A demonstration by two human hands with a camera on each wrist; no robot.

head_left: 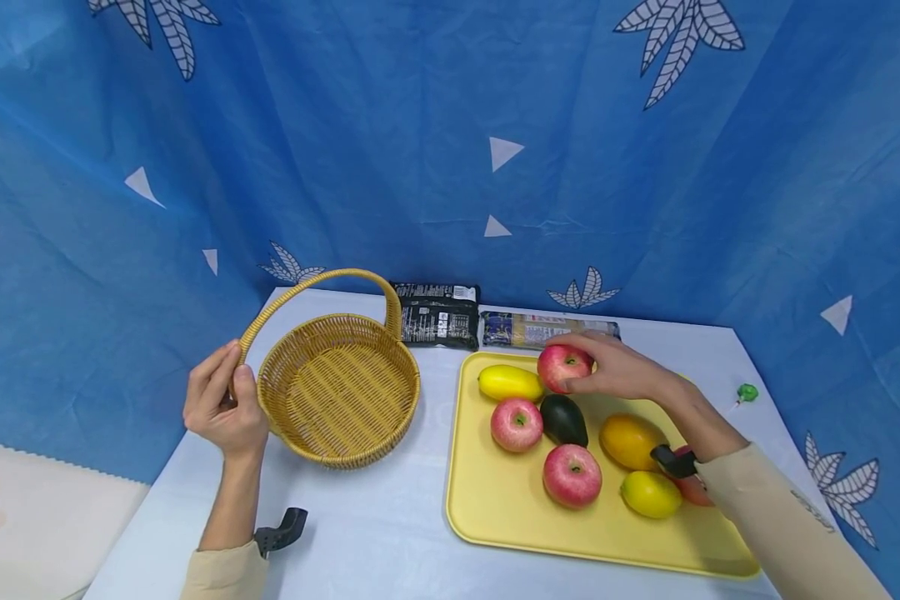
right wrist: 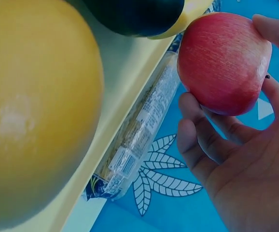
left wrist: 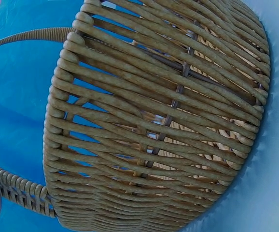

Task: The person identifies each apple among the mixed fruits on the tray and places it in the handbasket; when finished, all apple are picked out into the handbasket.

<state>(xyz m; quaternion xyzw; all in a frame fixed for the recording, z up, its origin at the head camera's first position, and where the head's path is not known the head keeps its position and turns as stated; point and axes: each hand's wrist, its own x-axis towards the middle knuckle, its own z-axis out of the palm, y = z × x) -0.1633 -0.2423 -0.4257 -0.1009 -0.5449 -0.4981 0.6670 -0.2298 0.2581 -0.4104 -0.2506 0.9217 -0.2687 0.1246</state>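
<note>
My left hand (head_left: pixel 227 404) grips the left end of the arched handle on a round wicker basket (head_left: pixel 337 454), which stands on the table with nothing inside. The left wrist view is filled by the woven side of the basket (left wrist: pixel 154 121). Over the far edge of a yellow tray, my right hand (head_left: pixel 618 367) holds a red apple (head_left: pixel 562 367) between thumb and fingers. The right wrist view shows this apple (right wrist: pixel 224 63) pinched by the fingers and thumb of the right hand (right wrist: pixel 245 169).
The yellow tray (head_left: pixel 495 508) bears two red apples, a long yellow fruit (head_left: pixel 510 382), a dark green avocado (head_left: pixel 564 420), an orange mango (head_left: pixel 632 442), a lemon (head_left: pixel 651 494) and a partly hidden red fruit. Behind stand black packets (head_left: pixel 438 321) and a clear-wrapped packet (head_left: pixel 521 330). A green lollipop (head_left: pixel 747 392) lies right.
</note>
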